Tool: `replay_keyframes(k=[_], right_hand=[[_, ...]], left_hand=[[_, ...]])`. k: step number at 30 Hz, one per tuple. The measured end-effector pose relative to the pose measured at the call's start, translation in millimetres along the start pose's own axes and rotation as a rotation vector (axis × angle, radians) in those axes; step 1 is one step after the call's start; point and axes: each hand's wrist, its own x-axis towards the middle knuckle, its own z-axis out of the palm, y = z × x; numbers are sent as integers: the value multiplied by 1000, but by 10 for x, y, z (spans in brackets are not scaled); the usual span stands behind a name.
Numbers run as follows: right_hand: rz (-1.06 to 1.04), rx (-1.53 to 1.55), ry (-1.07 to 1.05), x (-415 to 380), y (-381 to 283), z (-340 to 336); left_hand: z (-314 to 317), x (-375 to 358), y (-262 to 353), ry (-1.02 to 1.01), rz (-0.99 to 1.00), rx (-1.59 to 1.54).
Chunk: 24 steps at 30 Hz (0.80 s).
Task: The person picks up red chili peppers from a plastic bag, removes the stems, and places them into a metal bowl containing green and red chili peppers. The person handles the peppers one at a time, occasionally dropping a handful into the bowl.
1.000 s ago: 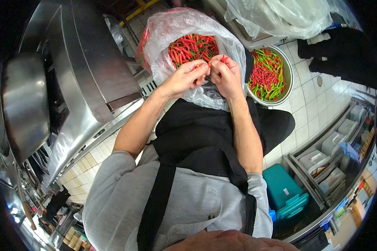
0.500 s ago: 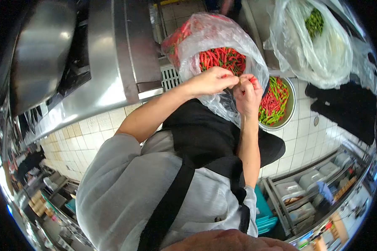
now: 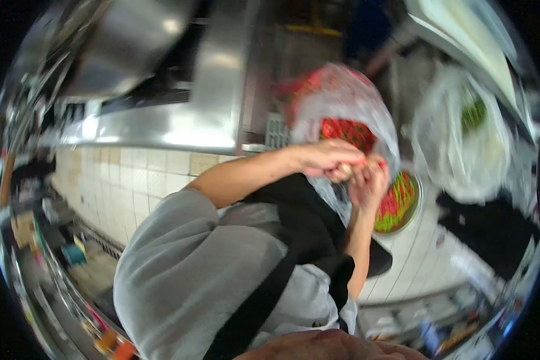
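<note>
Left hand and right hand nearly meet by chili-filled plastic bag, fingers of both pinching blurred red chilies.

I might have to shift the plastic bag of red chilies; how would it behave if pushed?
The plastic bag would probably sag and fold, since its film looks thin and translucent. It may feel fairly weighty, given the mass of red chilies inside. Tipping could spill some, because its mouth is open.

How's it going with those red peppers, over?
Left fingers and right fingers close together, something red at tips, blurred. Red peppers inside plastic bag. Bowl partly hidden; nothing obviously in the way.
</note>
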Motion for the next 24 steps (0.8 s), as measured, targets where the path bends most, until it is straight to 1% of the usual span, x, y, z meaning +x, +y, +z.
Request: replay_keyframes(k=[1, 2, 3, 4, 5, 6, 7, 8, 10, 11, 12, 13, 14, 15, 16, 18, 19, 20, 21, 22, 24], right_hand=[[4, -33, 13, 23, 17, 10], [-2, -56, 92, 71, 73, 0], [0, -124, 26, 168, 125, -122], [-69, -198, 104, 216, 202, -147], [2, -193, 34, 298, 220, -281], [-36, -211, 120, 278, 237, -121], [-1, -191, 127, 306, 254, -145], [53, -154, 31, 402, 290, -362], [77, -163, 92, 411, 292, -330], [97, -195, 107, 382, 268, -290], [114, -228, 129, 341, 239, -209], [101, -303, 226, 326, 240, -146], [102, -305, 219, 334, 246, -143], [116, -304, 193, 318, 235, -159], [130, -303, 166, 311, 223, -163], [132, -302, 125, 301, 207, -156], [116, -280, 140, 306, 214, -164], [101, -255, 154, 320, 221, -185], [130, -211, 178, 346, 212, -249], [129, -213, 165, 355, 198, -289], [141, -28, 92, 357, 183, -360]], left_hand=[[4, -41, -3, 21, -5, -7], [-19, -64, -60, 34, 59, 18], [-13, -128, -68, 86, 107, 73], [13, -181, -94, 188, 113, 275], [47, -254, -83, 214, 161, 389], [25, -284, -136, 207, 186, 422], [83, -344, -127, 241, 184, 411], [132, -397, -103, 268, 178, 397], [132, -467, -73, 264, 205, 445], [165, -494, -47, 277, 164, 390], [145, -491, -62, 287, 173, 390], [118, -460, -96, 303, 147, 281], [108, -431, -121, 316, 121, 172], [136, -412, -143, 366, 139, 114], [141, -393, -177, 370, 148, 116], [101, -349, -269, 481, 148, 31], [44, -343, -328, 487, 107, 75], [-60, -324, -414, 438, 61, 51], [39, -429, -398, 412, 47, 63], [158, -560, -409, 386, 32, 72], [100, -623, -602, 241, -34, 236]])
